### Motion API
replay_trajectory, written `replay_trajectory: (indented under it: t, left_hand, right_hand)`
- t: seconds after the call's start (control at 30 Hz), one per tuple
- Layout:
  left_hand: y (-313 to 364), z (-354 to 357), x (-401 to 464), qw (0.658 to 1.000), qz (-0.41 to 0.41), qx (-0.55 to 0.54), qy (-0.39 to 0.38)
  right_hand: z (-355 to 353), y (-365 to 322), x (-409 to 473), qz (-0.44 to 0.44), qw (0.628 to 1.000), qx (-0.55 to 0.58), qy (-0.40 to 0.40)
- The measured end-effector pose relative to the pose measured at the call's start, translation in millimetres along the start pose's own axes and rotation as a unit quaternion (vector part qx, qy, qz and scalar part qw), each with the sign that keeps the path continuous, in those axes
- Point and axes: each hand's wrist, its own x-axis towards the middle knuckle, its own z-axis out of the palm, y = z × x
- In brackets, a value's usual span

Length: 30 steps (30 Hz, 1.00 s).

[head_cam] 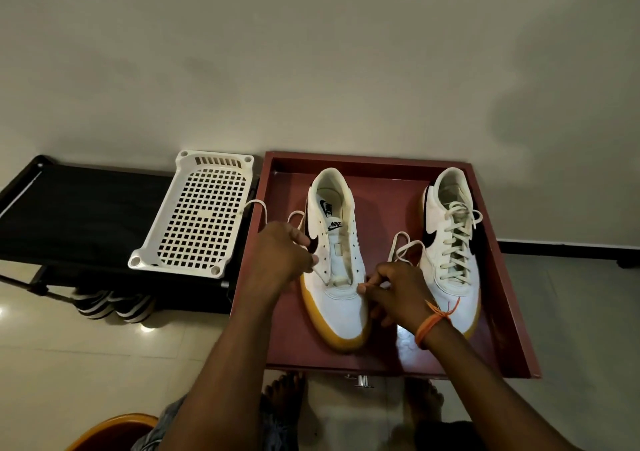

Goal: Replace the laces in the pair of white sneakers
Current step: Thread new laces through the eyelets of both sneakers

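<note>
Two white sneakers with gum soles stand in a red-brown tray (377, 161). The left sneaker (341, 298) carries a cream lace (341, 279) only through its lowest eyelets. My left hand (282, 254) pinches one end of that lace at the shoe's left side; the loose part loops back toward the basket. My right hand (394, 289) pinches the other end by the shoe's right side, and that strand loops up beside the other shoe. The right sneaker (450, 242) is fully laced with a cream lace.
A white perforated plastic basket (199, 216) lies on a black shoe rack (83, 208) left of the tray. Striped footwear (114, 306) sits under the rack. An orange rim (114, 430) shows at bottom left. My bare feet (284, 395) stand below the tray.
</note>
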Motion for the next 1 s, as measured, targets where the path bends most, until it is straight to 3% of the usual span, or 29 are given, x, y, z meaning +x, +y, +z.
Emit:
replay_trajectory:
  t: [0.23,0.63,0.77,1.0]
  left_hand:
    - [14.0,-58.0,-5.2,0.991,0.036,-0.063,0.110]
    - [11.5,-56.9,-8.4,0.988,0.061,-0.103,0.099]
    - [17.1,-47.9,-16.8,0.983,0.069,-0.161,0.063]
    - [45.5,-41.0,-43.6,0.965,0.053,-0.250,-0.057]
  right_hand:
    - [1.6,2.5,2.0,0.002,1.000,-0.018,-0.004]
    - [6.7,0.0,0.8,0.002,1.000,-0.019,-0.005]
    - [4.6,-10.5,-5.4,0.014,1.000,0.009,-0.012]
    - [-38.1,-52.4,-37.0,0.074,0.983,0.129,-0.105]
